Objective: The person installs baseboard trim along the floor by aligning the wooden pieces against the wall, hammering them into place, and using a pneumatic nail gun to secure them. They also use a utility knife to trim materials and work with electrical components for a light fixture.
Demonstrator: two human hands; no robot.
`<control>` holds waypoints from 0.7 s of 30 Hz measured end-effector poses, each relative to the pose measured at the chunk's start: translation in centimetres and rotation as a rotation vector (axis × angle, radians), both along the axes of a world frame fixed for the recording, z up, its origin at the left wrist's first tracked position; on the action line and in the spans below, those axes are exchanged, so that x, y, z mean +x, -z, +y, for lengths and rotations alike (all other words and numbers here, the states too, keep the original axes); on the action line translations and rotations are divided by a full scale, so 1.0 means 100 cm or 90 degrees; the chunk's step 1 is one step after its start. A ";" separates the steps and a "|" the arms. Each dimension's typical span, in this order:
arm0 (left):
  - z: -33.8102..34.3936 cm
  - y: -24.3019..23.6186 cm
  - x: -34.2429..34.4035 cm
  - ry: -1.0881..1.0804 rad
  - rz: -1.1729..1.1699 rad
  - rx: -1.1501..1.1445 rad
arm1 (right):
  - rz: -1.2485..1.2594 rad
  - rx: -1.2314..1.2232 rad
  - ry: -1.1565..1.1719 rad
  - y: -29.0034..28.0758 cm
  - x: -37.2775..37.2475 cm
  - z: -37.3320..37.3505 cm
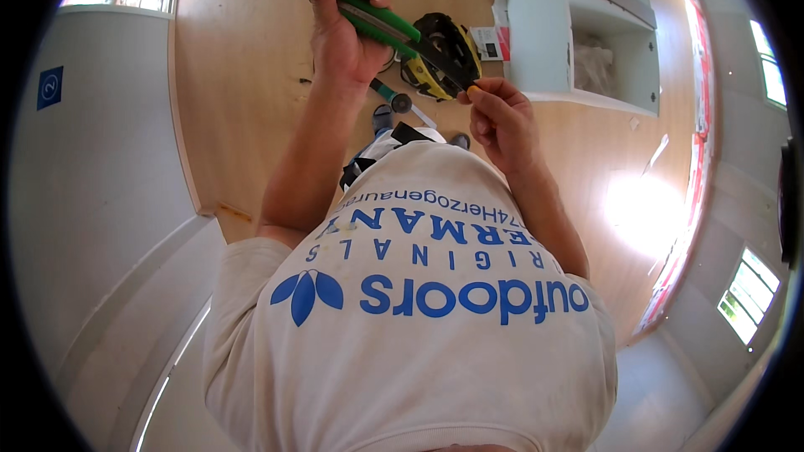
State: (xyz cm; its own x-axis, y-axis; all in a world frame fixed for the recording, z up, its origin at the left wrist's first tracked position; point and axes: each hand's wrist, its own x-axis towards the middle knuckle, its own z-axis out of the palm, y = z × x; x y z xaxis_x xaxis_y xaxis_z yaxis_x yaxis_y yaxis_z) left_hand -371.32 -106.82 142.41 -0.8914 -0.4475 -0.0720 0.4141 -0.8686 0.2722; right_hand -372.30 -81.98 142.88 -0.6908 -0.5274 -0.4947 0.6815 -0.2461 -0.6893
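Note:
My left hand (343, 42) is wrapped around the green handle of a snap-off utility knife (377, 23), raised in front of me. A long dark blade (441, 63) stretches from the handle towards my right hand. My right hand (504, 121) pinches a small orange-yellow piece (474, 90) at the blade's far end, between thumb and fingertips. Whether that piece is joined to the blade cannot be made out.
Below the knife, a yellow-and-black open tool bag (416, 77) lies on the wooden floor (243, 75). A tool with a teal handle (383, 89) lies near my feet. White cabinets (536, 25) stand at the right, with printed cardboard (487, 43) beside them. A pale wall (92, 134) borders the left.

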 end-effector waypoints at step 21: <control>0.033 -0.011 0.000 0.095 -0.002 -0.035 | 0.076 0.014 -0.042 -0.010 0.008 -0.019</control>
State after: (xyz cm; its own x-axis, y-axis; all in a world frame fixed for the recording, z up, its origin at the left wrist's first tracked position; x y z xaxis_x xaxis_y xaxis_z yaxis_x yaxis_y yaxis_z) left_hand -371.33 -103.55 143.52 -0.9481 -0.3133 -0.0545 0.2803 -0.9044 0.3216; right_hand -371.45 -83.91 143.87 -0.7091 -0.5641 -0.4229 0.6087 -0.1871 -0.7710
